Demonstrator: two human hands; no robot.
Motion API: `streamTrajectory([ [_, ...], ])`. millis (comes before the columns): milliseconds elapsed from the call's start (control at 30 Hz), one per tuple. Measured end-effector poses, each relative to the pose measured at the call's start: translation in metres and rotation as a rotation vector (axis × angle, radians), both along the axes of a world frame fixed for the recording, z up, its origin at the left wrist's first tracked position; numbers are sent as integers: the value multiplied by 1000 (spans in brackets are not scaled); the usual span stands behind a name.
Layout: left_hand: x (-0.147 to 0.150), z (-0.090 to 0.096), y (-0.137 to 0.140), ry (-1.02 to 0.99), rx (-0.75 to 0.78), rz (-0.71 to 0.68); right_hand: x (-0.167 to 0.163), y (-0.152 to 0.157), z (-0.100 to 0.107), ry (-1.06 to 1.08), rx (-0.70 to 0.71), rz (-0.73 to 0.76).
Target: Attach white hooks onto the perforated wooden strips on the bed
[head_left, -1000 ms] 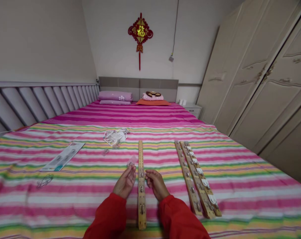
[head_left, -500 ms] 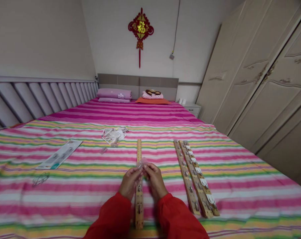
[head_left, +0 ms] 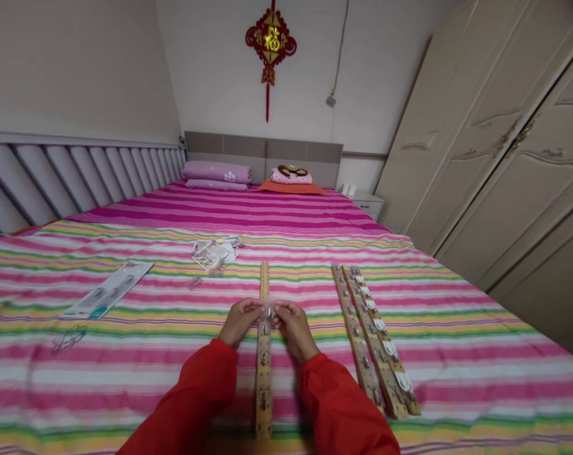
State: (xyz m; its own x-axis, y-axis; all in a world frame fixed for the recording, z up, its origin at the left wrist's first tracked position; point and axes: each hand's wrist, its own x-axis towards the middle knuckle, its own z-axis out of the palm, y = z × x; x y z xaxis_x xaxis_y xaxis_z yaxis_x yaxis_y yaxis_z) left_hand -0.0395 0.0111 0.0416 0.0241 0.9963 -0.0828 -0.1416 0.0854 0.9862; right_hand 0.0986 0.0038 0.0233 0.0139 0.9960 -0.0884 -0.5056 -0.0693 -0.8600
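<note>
In the head view, two bare hands in red sleeves worked over a striped bed cover (head_left: 148, 379). The left hand (head_left: 241, 322) had its grip closed, thumb and fingers together on the left side of a small clear hook piece (head_left: 269, 311). The right hand (head_left: 295, 328) had its fingertips drawn together at the right side of the same piece, so the piece sat between the two grips. It was over the wooden strip (head_left: 264, 378), near the strip's upper middle; whether it touched the wood could not be told.

The strip lay on the bed cover, pointing away from the person, with metal hooks in a row along its nearer part. Well to the right, three more wooden strips (head_left: 378, 355) lay side by side: the two on the left carried metal hooks, the rightmost one white hooks. To the left lay a flat clear package (head_left: 109, 292) with hooks showing in it, and a thin wire tangle (head_left: 68, 339) just nearer the person. A heap of packaging (head_left: 215, 253) lay beyond the left hand. Purple bedding (head_left: 217, 172) rested at the headboard (head_left: 305, 151).
</note>
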Motion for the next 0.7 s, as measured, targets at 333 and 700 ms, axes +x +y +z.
streamTrajectory([
  [333,-2,-19,25,54,-3,86,-9,25,-18,-102,-29,-89],
  [700,-2,-36,30,64,35,123,-15,31,-26,-142,-17,-115],
])
